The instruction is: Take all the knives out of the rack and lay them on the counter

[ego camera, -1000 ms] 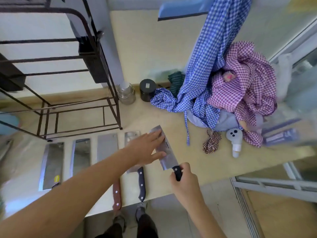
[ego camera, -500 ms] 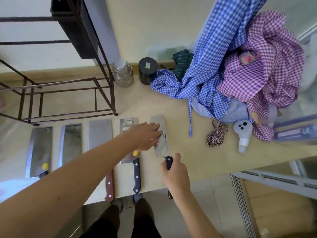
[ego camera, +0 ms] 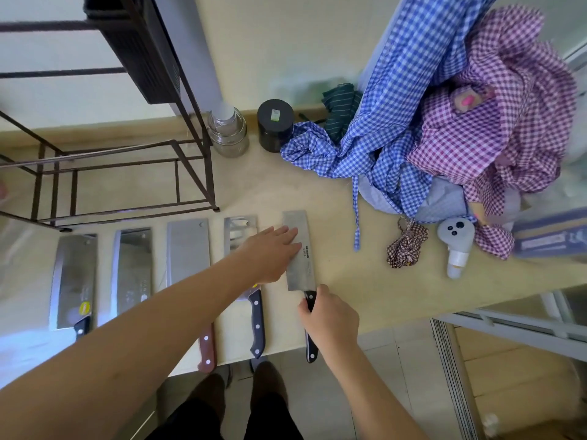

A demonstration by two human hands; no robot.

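Note:
Several cleavers lie side by side on the beige counter point(ego camera: 336, 198), blades pointing away from me. The rightmost cleaver point(ego camera: 302, 265) has a black handle that sticks out past the counter's front edge. My right hand point(ego camera: 328, 319) is closed on that handle. My left hand point(ego camera: 273, 252) lies flat with fingers spread, fingertips on this blade and palm over the neighbouring cleaver point(ego camera: 239, 230). To the left lie a brown-handled cleaver point(ego camera: 188, 249) and two more cleavers point(ego camera: 133, 265) point(ego camera: 74, 277). The dark metal rack point(ego camera: 120, 173) stands behind them; I see no knives in it.
A glass jar point(ego camera: 228, 131) and a black jar point(ego camera: 274, 123) stand by the wall. Blue checked cloth point(ego camera: 394, 115) and purple checked cloth point(ego camera: 495, 115) pile up at the right, with a small fabric bundle point(ego camera: 406, 246) and a white bottle point(ego camera: 455, 246) near the front edge.
The rightmost cleaver went from slanted to parallel with the others, and its handle now overhangs the edge. My left hand stayed on the blade, my right hand on the handle. The camera tilted down.

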